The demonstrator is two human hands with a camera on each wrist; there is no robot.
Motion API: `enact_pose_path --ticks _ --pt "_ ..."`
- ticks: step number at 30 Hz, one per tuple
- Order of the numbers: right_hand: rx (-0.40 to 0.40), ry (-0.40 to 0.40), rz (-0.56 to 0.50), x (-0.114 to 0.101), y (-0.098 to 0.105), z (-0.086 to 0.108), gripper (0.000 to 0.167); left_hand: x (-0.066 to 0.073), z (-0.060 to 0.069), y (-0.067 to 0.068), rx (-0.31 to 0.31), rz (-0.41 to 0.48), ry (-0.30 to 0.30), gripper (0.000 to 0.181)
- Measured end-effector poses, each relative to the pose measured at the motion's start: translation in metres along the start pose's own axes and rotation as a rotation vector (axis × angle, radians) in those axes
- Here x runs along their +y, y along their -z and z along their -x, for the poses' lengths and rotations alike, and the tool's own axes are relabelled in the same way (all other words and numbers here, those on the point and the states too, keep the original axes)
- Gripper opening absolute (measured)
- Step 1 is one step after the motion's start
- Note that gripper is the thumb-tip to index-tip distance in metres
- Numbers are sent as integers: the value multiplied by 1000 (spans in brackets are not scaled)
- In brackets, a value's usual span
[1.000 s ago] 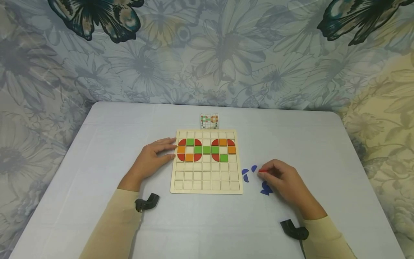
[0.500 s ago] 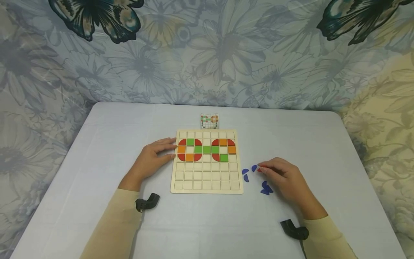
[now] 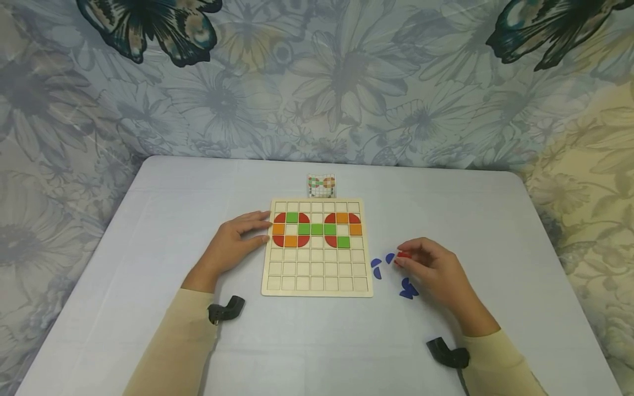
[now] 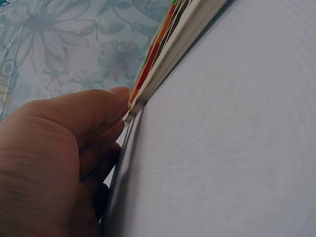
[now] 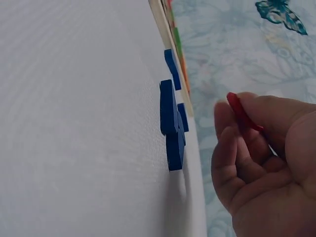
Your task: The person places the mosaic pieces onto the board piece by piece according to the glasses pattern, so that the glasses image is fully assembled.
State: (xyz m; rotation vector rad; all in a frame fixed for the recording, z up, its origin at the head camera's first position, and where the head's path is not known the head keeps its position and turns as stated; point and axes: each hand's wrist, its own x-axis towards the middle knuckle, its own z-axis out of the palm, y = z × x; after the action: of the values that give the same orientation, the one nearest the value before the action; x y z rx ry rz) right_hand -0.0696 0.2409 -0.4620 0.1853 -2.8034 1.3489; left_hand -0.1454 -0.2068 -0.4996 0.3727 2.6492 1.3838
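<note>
My left hand (image 3: 233, 242) lies at the left edge of a pale wooden grid board (image 3: 317, 269), its extended fingertips and thumb touching that edge. Red rounded-corner tiles (image 3: 278, 241), orange square tiles (image 3: 290, 241) and green square tiles (image 3: 317, 229) form two joined rings in the upper rows. Right of the board, my right hand (image 3: 436, 267) pinches a small red tile (image 5: 242, 112) between thumb and fingers, above the table. Fingers partly cover the tile; its curved edge shows in the right wrist view. The blue tiles (image 3: 390, 258) lie close to that hand.
A small printed pattern card (image 3: 321, 186) stands behind the board. Several more blue tiles (image 3: 408, 290) lie clustered below the right hand, some overlapping. A white cloth (image 3: 317, 341) covers the table, with patterned fabric (image 3: 317, 82) behind it.
The red tile has been turned in my right fingers, from edge-on to showing more of its face. The right fingertips have risen slightly. My left hand and the board tiles stay put.
</note>
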Motion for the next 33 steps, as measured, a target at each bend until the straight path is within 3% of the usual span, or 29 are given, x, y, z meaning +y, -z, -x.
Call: enact_pose_path --ticks 5,12,21,33 --pt "-20 -25 -48 -5 -1 -5 25 0 0 0 -3 -7 2 38" --pt "-33 50 -40 -10 -8 -15 27 1 1 0 -3 -4 1 38" --pt "-35 98 -87 -19 -16 -27 15 0 -1 -1 4 2 -5 38" --pt "-74 61 -220 -30 -25 -45 19 1 0 0 -2 9 4 38"
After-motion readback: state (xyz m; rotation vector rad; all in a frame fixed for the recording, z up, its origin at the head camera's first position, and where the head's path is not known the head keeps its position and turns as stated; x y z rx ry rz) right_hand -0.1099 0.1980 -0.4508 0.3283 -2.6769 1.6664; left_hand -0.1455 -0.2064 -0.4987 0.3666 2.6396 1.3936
